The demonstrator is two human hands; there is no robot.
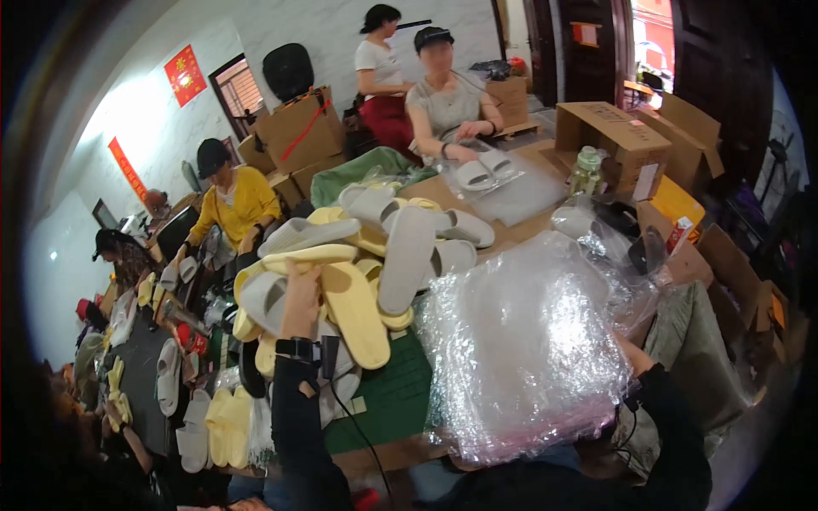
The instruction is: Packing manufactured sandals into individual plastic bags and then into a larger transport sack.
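Note:
My left hand (301, 300) reaches into a heap of grey and yellow slippers, its fingers closed on the edge of a yellow slipper (308, 255). Just right of that hand a second yellow slipper (356, 317) leans sole outward, and a grey slipper (406, 260) stands beside it. Left of the hand is another grey slipper (262, 300). A thick stack of clear plastic bags (520, 341) lies in front of me to the right. At its right edge is my right hand (632, 354), with the fingers hidden by the plastic.
Green matting (394, 400) covers the near tabletop. Yellow slippers (228, 426) line its left edge. Across the table a person (447, 106) handles white slippers (483, 170); a person in yellow (234, 204) works at left. Open cardboard boxes (609, 140) and a bottle (586, 170) stand far right.

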